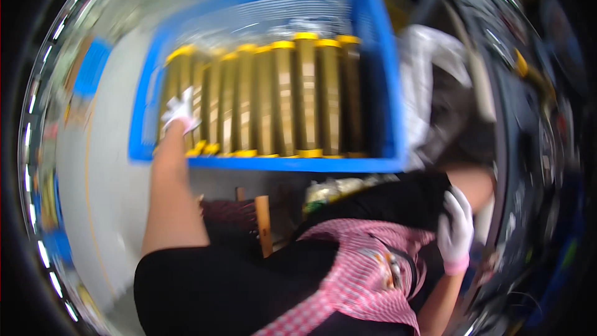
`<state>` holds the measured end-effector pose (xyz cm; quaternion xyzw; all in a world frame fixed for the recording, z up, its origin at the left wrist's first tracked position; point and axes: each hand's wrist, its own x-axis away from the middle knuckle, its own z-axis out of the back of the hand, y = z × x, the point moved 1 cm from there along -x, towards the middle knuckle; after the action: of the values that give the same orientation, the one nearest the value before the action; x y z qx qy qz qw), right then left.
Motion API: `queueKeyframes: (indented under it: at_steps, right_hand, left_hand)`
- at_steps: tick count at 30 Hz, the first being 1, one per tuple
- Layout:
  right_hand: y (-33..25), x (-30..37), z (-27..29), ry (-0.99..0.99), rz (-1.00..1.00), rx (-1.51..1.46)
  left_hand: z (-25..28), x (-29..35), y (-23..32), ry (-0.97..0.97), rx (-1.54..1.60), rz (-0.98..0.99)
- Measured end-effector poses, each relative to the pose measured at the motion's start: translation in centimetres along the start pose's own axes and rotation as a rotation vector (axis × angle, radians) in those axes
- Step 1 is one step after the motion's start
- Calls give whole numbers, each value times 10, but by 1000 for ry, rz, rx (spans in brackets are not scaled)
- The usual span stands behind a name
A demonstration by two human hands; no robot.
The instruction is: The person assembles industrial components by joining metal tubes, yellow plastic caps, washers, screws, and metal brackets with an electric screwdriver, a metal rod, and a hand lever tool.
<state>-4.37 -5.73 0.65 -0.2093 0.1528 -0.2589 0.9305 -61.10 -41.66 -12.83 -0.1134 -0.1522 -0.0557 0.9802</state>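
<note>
A blue plastic crate (292, 164) stands in front of me with a row of long, translucent yellow-brown tubes (284, 99) that have yellow ends. Over the tubes at the crate's left side is my left hand (181, 112), in a white glove with its fingers spread. It appears to touch the tubes there, though blur hides the exact contact. My right hand (456, 227), also gloved in white, is beside my right thigh, well away from the crate. Its fingers are stretched out and nothing shows in them.
Crumpled whitish plastic sheeting (416, 81) hangs against the crate's right side. A dark grey machine or bench (522, 149) runs along the right. Below the crate are a wooden post (264, 226) and some bagged items (339, 191). Another blue container (92, 67) is at far left.
</note>
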Motion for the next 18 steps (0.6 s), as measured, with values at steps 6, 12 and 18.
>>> queueKeyframes:
  at_steps: [6, 12, 18]
  right_hand:
    - [1, 35, 6, 139, 70, -162]
    - [17, 99, -1, 380, -260, -410]
    - [29, 94, -26, 336, -292, -200]
  left_hand:
    - [33, -36, -18, -336, -743, -79]
    - [165, 153, 309, 288, 513, -1354]
    - [32, 297, 624, 28, -683, -1676]
